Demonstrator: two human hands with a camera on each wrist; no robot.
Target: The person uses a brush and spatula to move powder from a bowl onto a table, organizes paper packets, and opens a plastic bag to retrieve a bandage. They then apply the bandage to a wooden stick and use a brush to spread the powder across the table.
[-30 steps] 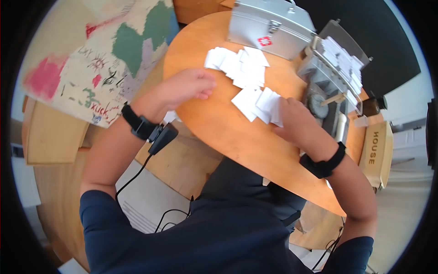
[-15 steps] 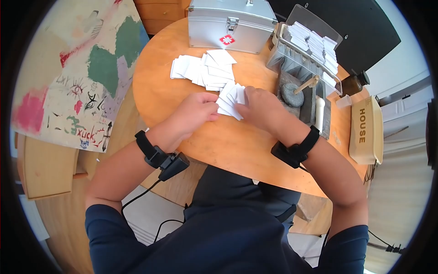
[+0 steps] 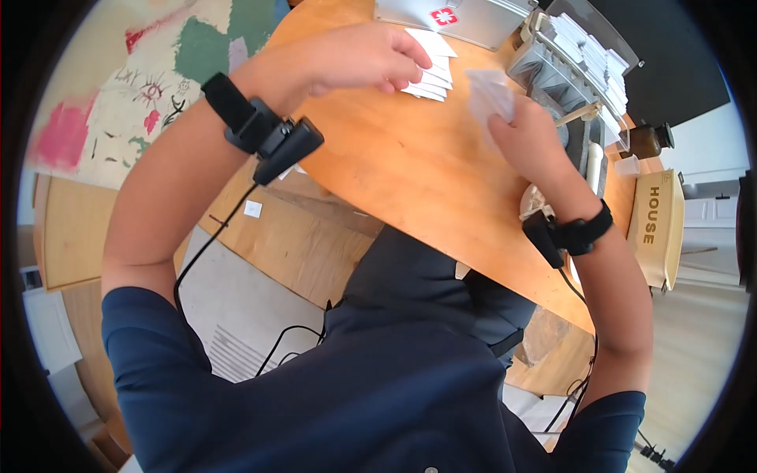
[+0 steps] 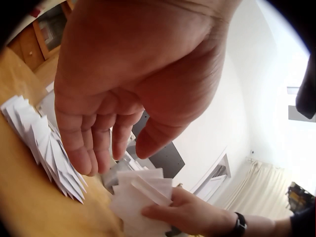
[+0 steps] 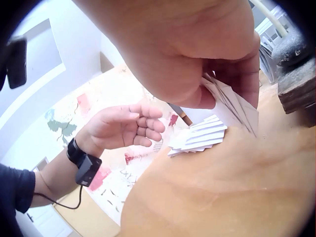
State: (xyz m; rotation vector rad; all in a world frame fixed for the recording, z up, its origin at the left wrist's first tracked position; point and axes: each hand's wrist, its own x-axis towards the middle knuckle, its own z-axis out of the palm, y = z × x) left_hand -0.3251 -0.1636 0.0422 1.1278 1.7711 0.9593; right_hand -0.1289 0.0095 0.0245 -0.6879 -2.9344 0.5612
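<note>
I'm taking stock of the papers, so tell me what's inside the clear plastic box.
White papers are packed closely in the clear plastic box, their tops showing. More shows dimly through its side wall; whatever lies beneath or between them is covered.

Navy short-sleeved shirt (image 3: 339, 410), dark trousers (image 3: 394, 284), black wrist straps (image 3: 226, 109), boxy black cameras (image 3: 292, 150), thin black cables (image 3: 226, 223)

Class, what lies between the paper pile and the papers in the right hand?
In the head view, only bare tabletop shows between the pile and the held papers.
</note>
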